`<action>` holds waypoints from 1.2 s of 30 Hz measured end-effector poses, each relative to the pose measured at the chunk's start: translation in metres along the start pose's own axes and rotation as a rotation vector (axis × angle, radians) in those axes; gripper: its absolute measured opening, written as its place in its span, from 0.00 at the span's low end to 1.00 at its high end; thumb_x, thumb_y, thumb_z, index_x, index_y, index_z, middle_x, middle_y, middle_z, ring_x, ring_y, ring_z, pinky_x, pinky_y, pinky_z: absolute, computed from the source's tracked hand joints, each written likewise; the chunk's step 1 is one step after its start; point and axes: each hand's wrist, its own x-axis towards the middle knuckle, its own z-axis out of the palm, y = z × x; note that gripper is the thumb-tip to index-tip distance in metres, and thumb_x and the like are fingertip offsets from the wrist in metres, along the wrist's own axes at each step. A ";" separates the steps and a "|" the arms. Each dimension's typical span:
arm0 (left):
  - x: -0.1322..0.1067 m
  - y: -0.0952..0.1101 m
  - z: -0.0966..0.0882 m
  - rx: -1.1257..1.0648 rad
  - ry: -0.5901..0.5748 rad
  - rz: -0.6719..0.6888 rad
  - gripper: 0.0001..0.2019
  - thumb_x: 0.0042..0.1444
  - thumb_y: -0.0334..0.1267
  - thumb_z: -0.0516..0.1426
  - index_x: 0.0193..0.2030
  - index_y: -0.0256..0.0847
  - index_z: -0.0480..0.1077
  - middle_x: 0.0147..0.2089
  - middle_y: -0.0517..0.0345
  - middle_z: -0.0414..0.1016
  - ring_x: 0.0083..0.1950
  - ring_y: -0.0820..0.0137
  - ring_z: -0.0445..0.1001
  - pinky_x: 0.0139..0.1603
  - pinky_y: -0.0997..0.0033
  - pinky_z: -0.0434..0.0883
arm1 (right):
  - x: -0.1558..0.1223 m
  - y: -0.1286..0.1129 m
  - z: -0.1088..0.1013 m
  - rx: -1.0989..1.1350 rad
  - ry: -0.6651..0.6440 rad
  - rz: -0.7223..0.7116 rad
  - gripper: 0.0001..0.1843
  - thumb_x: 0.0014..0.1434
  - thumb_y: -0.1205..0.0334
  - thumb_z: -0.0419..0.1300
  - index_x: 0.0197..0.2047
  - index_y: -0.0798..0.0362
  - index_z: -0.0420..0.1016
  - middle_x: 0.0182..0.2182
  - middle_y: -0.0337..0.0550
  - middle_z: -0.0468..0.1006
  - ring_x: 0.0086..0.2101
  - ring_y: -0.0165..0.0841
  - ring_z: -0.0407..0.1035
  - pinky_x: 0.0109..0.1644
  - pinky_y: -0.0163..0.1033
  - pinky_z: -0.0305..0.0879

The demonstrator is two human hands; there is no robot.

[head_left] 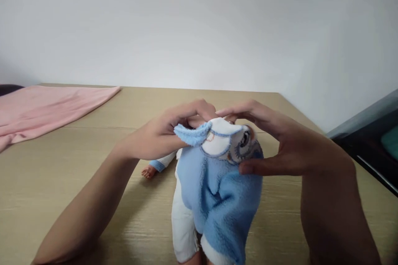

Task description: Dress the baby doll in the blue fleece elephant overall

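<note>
A doll lies on the table with its legs toward me. Its small hand (148, 171) pokes out of a white sleeve (168, 160) with a blue fuzzy cuff, and one leg wears white trousers (183, 225). Over its body is a blue fleece doll garment (214, 198) with white trim and an embroidered animal face. My left hand (157, 134) pinches the garment's upper edge near a blue fuzzy flap. On the other side, my right hand (282, 145) grips the same edge, thumb against the embroidery. The doll's head is hidden behind the hands and cloth.
A pink cloth (52, 105) is spread at the table's left. The wooden table (102, 198) meets a white wall (174, 37) at the back. A black object (370, 157) with a shiny edge stands at the right.
</note>
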 end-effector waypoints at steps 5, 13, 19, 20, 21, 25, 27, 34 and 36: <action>0.004 0.000 -0.002 -0.014 -0.021 -0.004 0.04 0.77 0.36 0.63 0.55 0.45 0.77 0.52 0.55 0.81 0.50 0.68 0.80 0.50 0.73 0.78 | 0.005 0.012 -0.003 0.069 -0.049 -0.124 0.15 0.61 0.54 0.82 0.48 0.46 0.88 0.48 0.43 0.86 0.51 0.43 0.80 0.60 0.46 0.78; -0.006 0.003 -0.014 0.174 -0.159 -0.304 0.15 0.71 0.48 0.70 0.58 0.46 0.80 0.50 0.55 0.84 0.47 0.63 0.82 0.44 0.71 0.80 | -0.006 0.014 -0.001 0.064 0.265 0.136 0.21 0.60 0.45 0.81 0.52 0.41 0.86 0.42 0.38 0.86 0.42 0.44 0.79 0.43 0.44 0.76; -0.005 -0.002 -0.015 0.097 -0.066 -0.239 0.09 0.73 0.47 0.68 0.49 0.45 0.82 0.43 0.56 0.83 0.43 0.66 0.80 0.43 0.70 0.80 | -0.019 0.018 -0.011 -0.027 0.389 0.197 0.18 0.60 0.45 0.83 0.45 0.41 0.84 0.36 0.36 0.83 0.37 0.40 0.75 0.42 0.43 0.72; -0.006 -0.004 -0.015 0.077 -0.041 -0.229 0.09 0.73 0.46 0.68 0.51 0.45 0.82 0.44 0.56 0.83 0.45 0.65 0.81 0.46 0.70 0.81 | -0.021 0.018 -0.013 -0.019 0.392 0.198 0.18 0.60 0.45 0.83 0.46 0.41 0.85 0.37 0.36 0.84 0.38 0.40 0.76 0.42 0.43 0.72; -0.006 -0.006 -0.015 0.065 -0.013 -0.224 0.09 0.73 0.47 0.69 0.53 0.46 0.83 0.46 0.56 0.84 0.48 0.64 0.83 0.48 0.69 0.82 | -0.021 0.018 -0.016 -0.030 0.370 0.202 0.17 0.61 0.45 0.82 0.46 0.41 0.87 0.38 0.36 0.86 0.39 0.41 0.77 0.43 0.43 0.72; -0.007 -0.011 -0.015 0.060 0.084 -0.201 0.12 0.72 0.48 0.69 0.57 0.49 0.83 0.50 0.55 0.84 0.54 0.62 0.84 0.55 0.67 0.83 | -0.016 0.015 -0.017 -0.214 0.218 0.221 0.19 0.63 0.39 0.79 0.48 0.41 0.91 0.45 0.40 0.90 0.49 0.49 0.81 0.54 0.49 0.74; -0.006 -0.013 -0.014 0.085 0.121 -0.181 0.11 0.72 0.48 0.69 0.56 0.48 0.83 0.50 0.54 0.84 0.53 0.62 0.83 0.56 0.67 0.83 | -0.011 0.014 -0.014 -0.247 0.244 0.204 0.19 0.62 0.38 0.79 0.47 0.40 0.91 0.47 0.41 0.90 0.51 0.52 0.81 0.59 0.53 0.75; 0.002 -0.015 -0.002 0.168 0.190 -0.164 0.15 0.72 0.54 0.68 0.54 0.46 0.81 0.48 0.53 0.83 0.53 0.60 0.81 0.56 0.62 0.82 | 0.009 0.020 0.008 0.006 0.045 0.128 0.28 0.62 0.39 0.80 0.60 0.41 0.88 0.56 0.42 0.89 0.56 0.51 0.81 0.64 0.51 0.76; 0.003 -0.012 0.001 0.168 0.181 -0.184 0.16 0.73 0.55 0.67 0.55 0.45 0.81 0.47 0.54 0.83 0.51 0.61 0.81 0.54 0.64 0.82 | 0.014 0.022 0.015 0.025 -0.100 0.135 0.26 0.61 0.40 0.80 0.56 0.44 0.88 0.53 0.41 0.90 0.52 0.49 0.82 0.60 0.50 0.77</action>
